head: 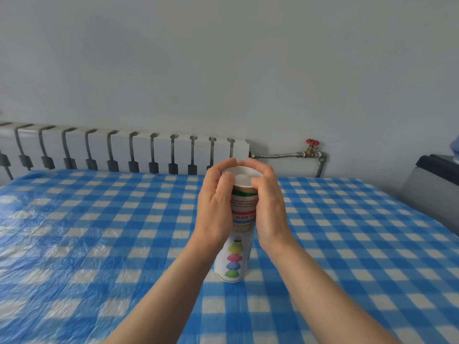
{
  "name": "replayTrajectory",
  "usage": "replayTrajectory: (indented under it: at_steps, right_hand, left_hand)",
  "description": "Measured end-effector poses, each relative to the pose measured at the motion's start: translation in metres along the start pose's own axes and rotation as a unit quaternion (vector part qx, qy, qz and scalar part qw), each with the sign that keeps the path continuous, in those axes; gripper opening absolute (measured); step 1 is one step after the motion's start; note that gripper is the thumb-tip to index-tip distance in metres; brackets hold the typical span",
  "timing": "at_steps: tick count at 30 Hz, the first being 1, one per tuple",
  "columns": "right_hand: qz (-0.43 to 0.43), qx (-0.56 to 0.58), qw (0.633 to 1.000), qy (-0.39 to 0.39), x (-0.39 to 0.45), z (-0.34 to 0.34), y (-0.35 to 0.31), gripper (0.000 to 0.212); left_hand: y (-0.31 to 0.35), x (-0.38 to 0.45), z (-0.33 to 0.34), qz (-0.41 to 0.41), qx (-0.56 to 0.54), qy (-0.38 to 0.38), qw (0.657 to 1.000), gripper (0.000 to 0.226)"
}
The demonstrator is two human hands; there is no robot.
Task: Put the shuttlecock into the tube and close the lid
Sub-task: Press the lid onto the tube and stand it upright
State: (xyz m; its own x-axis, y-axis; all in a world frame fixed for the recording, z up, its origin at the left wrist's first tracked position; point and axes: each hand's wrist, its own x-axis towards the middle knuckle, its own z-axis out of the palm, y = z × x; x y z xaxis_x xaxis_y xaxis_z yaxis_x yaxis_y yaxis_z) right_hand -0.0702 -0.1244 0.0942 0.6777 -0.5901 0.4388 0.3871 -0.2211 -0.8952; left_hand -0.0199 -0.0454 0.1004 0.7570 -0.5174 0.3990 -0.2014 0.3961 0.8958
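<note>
The checked blue-and-white tablecloth (347, 244) under clear plastic is your work surface; the white radiator (124, 150) runs along its far edge, with the red-handled valve (312, 142) beyond the tube and to its right.

The shuttlecock tube (236, 256) stands upright on the cloth, base flat, which frees both hands to work at the top. Take this tube as your reference for everything below.

Your left hand (214, 207) wraps the tube's upper left side, and your right hand (269, 209) wraps its upper right side. Both grips are narrow and closed around the tube wall, bracing it against tipping while you press from above.

The white lid (242, 176) sits across the tube's mouth. Both thumbs rest on its near rim and the fingers curl over the far rim, so pressure spreads around the edge.

No shuttlecock is visible outside the tube; it is judged to be inside already, though the opaque wall hides it.

The lid appears level, but whether it is fully seated cannot be told. Press evenly on opposite sides to avoid cocking it.
</note>
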Motion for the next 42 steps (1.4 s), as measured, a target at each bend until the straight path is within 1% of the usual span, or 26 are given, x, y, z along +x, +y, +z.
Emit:
replayTrajectory:
  at_steps: [4,8,11,13,14,16,18,20,22,24,26,28,31,33,36,42]
  right_hand:
    - [0.007,-0.001,1.0,-0.01,-0.001,-0.003,0.0,0.047]
    - [0.021,-0.002,1.0,-0.014,-0.008,-0.007,0.005,0.056]
    - [0.028,-0.001,1.0,-0.013,-0.015,-0.012,0.012,0.066]
    - [0.038,-0.019,0.999,0.004,-0.019,-0.016,0.019,0.064]
    - [0.044,-0.034,0.998,0.013,-0.021,-0.017,0.023,0.061]
    - [0.056,-0.056,0.997,0.026,-0.027,-0.021,0.03,0.055]
    - [0.073,-0.064,0.995,0.039,-0.031,-0.025,0.037,0.041]
    - [0.09,-0.084,0.991,0.046,-0.036,-0.03,0.045,0.03]
    - [0.104,-0.128,0.985,0.044,-0.04,-0.035,0.053,0.036]
    - [0.116,-0.175,0.977,0.028,-0.044,-0.038,0.059,0.045]
    - [0.127,-0.215,0.968,0.004,-0.047,-0.04,0.064,0.051]
    - [0.132,-0.249,0.959,-0.018,-0.05,-0.041,0.069,0.054]
    - [0.133,-0.28,0.949,-0.05,-0.056,-0.042,0.073,0.058]
    - [0.142,-0.304,0.939,-0.079,-0.058,-0.043,0.075,0.063]
    - [0.138,-0.344,0.923,-0.105,-0.061,-0.045,0.077,0.07]
    - [0.118,-0.362,0.919,-0.104,-0.066,-0.043,0.078,0.083]
  left_hand:
    - [0.001,0.001,-0.004,0.019,0.01,-0.013,1.0,0.031]
    - [-0.002,-0.002,-0.007,0.02,0.005,-0.026,0.999,0.033]
    - [-0.005,-0.004,-0.009,0.02,0.008,-0.026,0.999,0.046]
    - [-0.007,-0.006,-0.011,0.018,0.009,-0.021,1.0,0.056]
    - [-0.009,-0.007,-0.012,0.015,0.006,-0.017,1.0,0.055]
    - [-0.014,-0.01,-0.015,0.007,-0.003,-0.007,1.0,0.042]
    - [-0.019,-0.013,-0.02,-0.003,0.004,0.004,1.0,0.035]
    - [-0.026,-0.015,-0.026,-0.025,0.026,0.012,0.999,0.033]
    - [-0.035,-0.015,-0.035,-0.056,0.057,0.008,0.997,0.035]
    - [-0.047,-0.016,-0.044,-0.086,0.123,-0.007,0.989,0.05]
    - [-0.059,-0.02,-0.053,-0.105,0.223,-0.032,0.969,0.063]
    - [-0.069,-0.024,-0.06,-0.11,0.297,-0.069,0.946,0.07]
    - [-0.078,-0.031,-0.066,-0.112,0.351,-0.121,0.922,0.066]
    - [-0.08,-0.036,-0.069,-0.109,0.378,-0.15,0.907,0.061]
    - [-0.079,-0.041,-0.069,-0.107,0.391,-0.178,0.896,0.056]
    - [-0.078,-0.045,-0.065,-0.101,0.405,-0.16,0.894,0.062]
